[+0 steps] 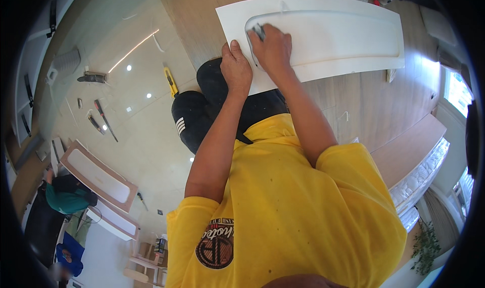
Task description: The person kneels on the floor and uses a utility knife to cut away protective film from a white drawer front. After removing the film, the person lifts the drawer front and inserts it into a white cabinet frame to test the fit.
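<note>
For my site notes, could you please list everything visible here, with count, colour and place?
Recessed panel: one, white, flat on the wooden floor ahead.
Sanding pad: one, grey, under the right hand's fingers on the panel.
Utility knife: one, yellow, on the floor left of the knee.
Hand tools: several, dark, on the glossy floor at far left.
Framed panels: two, white with brown edges, lower left.
Another person: one, green top, lower left.
Left hand: resting on the panel's edge.
Right hand: pressing the pad.
</note>
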Motion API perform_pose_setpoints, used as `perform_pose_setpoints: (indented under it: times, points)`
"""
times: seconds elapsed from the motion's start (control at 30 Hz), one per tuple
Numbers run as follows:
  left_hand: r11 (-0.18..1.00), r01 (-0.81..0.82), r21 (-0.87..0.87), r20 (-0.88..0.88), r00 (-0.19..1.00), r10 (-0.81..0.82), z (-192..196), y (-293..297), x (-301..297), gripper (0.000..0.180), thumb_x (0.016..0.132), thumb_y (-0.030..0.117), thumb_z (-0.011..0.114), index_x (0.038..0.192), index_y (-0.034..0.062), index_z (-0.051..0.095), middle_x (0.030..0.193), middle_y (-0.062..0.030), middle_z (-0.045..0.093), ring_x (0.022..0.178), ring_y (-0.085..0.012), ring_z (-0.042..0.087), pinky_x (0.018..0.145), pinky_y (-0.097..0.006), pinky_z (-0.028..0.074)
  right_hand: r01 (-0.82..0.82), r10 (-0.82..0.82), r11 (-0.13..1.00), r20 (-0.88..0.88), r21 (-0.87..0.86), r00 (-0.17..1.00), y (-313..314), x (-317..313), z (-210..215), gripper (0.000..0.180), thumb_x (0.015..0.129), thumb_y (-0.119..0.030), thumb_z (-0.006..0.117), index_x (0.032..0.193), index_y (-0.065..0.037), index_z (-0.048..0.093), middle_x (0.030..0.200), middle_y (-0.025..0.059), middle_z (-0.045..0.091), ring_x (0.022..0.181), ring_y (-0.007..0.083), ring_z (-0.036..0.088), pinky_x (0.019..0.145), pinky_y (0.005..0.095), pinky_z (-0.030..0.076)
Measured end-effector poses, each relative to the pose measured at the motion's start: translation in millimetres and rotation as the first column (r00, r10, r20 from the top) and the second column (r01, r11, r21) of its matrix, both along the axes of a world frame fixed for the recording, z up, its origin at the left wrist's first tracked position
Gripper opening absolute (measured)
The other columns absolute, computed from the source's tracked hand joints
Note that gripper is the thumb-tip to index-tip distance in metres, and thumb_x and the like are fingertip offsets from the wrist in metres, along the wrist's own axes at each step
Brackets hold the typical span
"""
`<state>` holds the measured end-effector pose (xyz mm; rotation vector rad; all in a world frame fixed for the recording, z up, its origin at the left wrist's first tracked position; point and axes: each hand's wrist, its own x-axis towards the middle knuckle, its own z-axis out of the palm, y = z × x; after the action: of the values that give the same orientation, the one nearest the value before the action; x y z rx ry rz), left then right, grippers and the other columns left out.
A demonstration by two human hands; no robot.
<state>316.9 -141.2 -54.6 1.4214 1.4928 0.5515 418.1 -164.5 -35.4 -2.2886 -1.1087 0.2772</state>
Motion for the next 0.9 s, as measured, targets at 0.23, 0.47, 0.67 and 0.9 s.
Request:
perform_pose_setpoints:
  times: [0.23,0.47,0.67,0.9]
  points:
    - [1.000,0.003,0.014,0.005,1.000,-0.003,-2,3,1,0.047,0.109,0.036,0.042,0.115,-0.0071,0.059,0.092,-0.0327,0.069,0.090,-0.0511,0.067,0.077,-0.053,0.052,0.054,-0.075,0.981,-0.108,-0.184,0.991,1,-3,2,0.034,0.088,-0.032,0.072,0.082,0.001,0.067,0.076,0.0223,0.069,0.073,0.0413,0.065,0.080,0.0458,0.045]
    - [1.000,0.011,0.029,-0.040,0.999,-0.010,-1,3,0,0.045,0.109,0.034,0.042,0.114,-0.0068,0.060,0.090,-0.0328,0.069,0.089,-0.0513,0.067,0.076,-0.054,0.052,0.038,-0.042,0.996,-0.059,-0.079,0.997,2,0,-4,0.034,0.088,-0.032,0.072,0.080,0.000,0.065,0.075,0.0215,0.068,0.072,0.0425,0.063,0.080,0.0460,0.044]
    - [1.000,0.014,-0.007,0.001,1.000,-0.014,-1,3,0,0.046,0.109,0.035,0.041,0.115,-0.0068,0.059,0.091,-0.0333,0.068,0.089,-0.0525,0.066,0.077,-0.055,0.052,0.006,-0.010,0.998,-0.052,-0.065,0.999,0,1,0,0.033,0.088,-0.031,0.072,0.078,-0.001,0.063,0.074,0.0217,0.067,0.073,0.0421,0.062,0.081,0.0452,0.043]
    - [1.000,0.030,0.000,-0.031,0.999,-0.030,-5,4,0,0.047,0.109,0.036,0.041,0.116,-0.0063,0.058,0.093,-0.0345,0.068,0.091,-0.0535,0.066,0.078,-0.056,0.051,-0.007,0.005,0.999,-0.040,-0.053,0.999,-3,0,1,0.031,0.088,-0.029,0.072,0.077,-0.001,0.064,0.077,0.0228,0.068,0.076,0.0417,0.063,0.081,0.0457,0.043]
